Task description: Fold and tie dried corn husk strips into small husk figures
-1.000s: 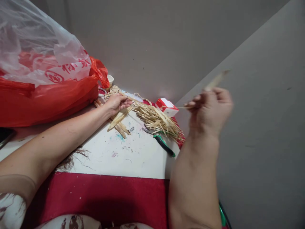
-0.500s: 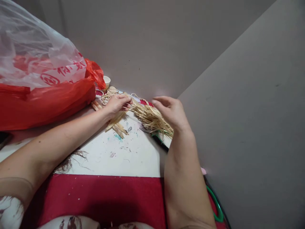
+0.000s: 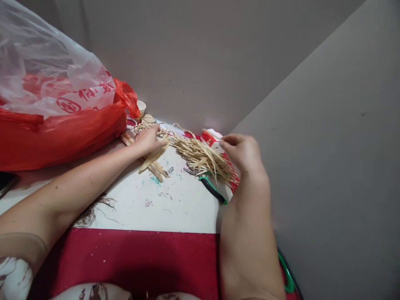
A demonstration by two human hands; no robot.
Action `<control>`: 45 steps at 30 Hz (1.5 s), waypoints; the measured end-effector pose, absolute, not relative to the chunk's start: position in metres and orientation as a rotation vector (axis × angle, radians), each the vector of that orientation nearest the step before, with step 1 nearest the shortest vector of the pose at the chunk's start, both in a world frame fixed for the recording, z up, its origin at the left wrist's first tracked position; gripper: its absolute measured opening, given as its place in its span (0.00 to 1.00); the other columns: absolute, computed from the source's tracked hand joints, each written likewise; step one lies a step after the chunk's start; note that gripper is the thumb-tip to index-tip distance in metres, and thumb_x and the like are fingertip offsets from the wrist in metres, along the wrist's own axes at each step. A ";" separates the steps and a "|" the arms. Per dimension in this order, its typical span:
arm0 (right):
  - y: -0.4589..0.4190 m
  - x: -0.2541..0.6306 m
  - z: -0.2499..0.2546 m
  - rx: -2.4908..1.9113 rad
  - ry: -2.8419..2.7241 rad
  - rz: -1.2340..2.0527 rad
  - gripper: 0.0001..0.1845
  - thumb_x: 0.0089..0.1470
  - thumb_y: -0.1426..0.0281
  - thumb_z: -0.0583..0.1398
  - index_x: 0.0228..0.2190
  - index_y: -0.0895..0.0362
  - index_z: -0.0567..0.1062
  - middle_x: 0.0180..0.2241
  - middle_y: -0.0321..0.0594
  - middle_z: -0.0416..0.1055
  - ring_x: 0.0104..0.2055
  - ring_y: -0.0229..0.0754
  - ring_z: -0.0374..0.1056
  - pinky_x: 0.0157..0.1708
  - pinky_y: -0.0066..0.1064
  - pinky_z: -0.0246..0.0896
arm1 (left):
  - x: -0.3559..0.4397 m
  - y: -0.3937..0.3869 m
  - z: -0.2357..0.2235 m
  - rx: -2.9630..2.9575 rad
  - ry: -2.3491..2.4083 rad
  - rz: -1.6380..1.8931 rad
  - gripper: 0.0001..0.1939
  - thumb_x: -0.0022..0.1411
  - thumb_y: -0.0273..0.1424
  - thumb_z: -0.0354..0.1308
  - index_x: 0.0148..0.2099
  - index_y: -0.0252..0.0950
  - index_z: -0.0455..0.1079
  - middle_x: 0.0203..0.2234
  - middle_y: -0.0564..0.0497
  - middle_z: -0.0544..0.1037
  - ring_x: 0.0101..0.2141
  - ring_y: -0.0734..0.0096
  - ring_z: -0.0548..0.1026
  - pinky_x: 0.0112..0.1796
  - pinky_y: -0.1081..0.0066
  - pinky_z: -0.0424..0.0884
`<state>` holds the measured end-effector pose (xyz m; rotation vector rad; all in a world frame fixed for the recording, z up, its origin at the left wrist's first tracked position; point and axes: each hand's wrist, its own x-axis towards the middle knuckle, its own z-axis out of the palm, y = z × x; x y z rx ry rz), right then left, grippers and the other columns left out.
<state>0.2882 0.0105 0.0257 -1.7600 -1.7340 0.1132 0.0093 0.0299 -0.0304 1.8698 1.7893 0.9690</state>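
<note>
My left hand (image 3: 149,141) is over pale dried husk strips (image 3: 153,161) on the white tabletop, its fingers curled. What lies inside its grip is hidden. Right of it rests a bundle of dried, straw-like husk strips (image 3: 203,156). My right hand (image 3: 241,151) is beyond the bundle's right side, thumb and finger drawn together at the edge of a small red and white box (image 3: 211,138). Whether they hold the box or something small is unclear. Pliers with green and black handles (image 3: 212,189) lie below the bundle.
A large red and clear plastic bag (image 3: 62,133) fills the left side, with a white cup (image 3: 141,108) behind it. Braided cord (image 3: 146,122) lies near the cup. Brown fibres (image 3: 90,212) lie by my left forearm. Grey walls (image 3: 200,62) stand close behind and to the right.
My right hand has moved right and slightly down, uncovering the box and the pliers' handle. My left hand has drawn back slightly left, away from the bundle.
</note>
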 end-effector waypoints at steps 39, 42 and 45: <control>0.009 0.185 -0.017 -1.031 -1.298 1.455 0.18 0.32 0.61 0.71 0.24 0.58 0.73 0.20 0.31 0.70 0.21 0.32 0.67 0.19 0.21 0.61 | 0.024 0.025 -0.022 0.928 0.660 0.916 0.09 0.42 0.25 0.68 0.27 0.32 0.71 0.16 0.50 0.73 0.20 0.71 0.71 0.26 0.71 0.68; 0.010 0.186 -0.018 -1.048 -1.293 1.462 0.19 0.32 0.60 0.71 0.24 0.58 0.74 0.20 0.32 0.71 0.21 0.32 0.67 0.19 0.21 0.61 | 0.024 0.025 -0.022 0.957 0.686 0.928 0.09 0.42 0.25 0.68 0.28 0.29 0.73 0.20 0.46 0.77 0.22 0.68 0.74 0.29 0.69 0.69; 0.010 0.187 -0.017 -1.079 -1.285 1.443 0.19 0.32 0.59 0.71 0.23 0.58 0.73 0.19 0.32 0.70 0.21 0.32 0.68 0.19 0.21 0.61 | 0.024 0.024 -0.022 0.980 0.742 0.982 0.10 0.41 0.25 0.68 0.29 0.28 0.74 0.20 0.45 0.77 0.22 0.68 0.75 0.29 0.70 0.70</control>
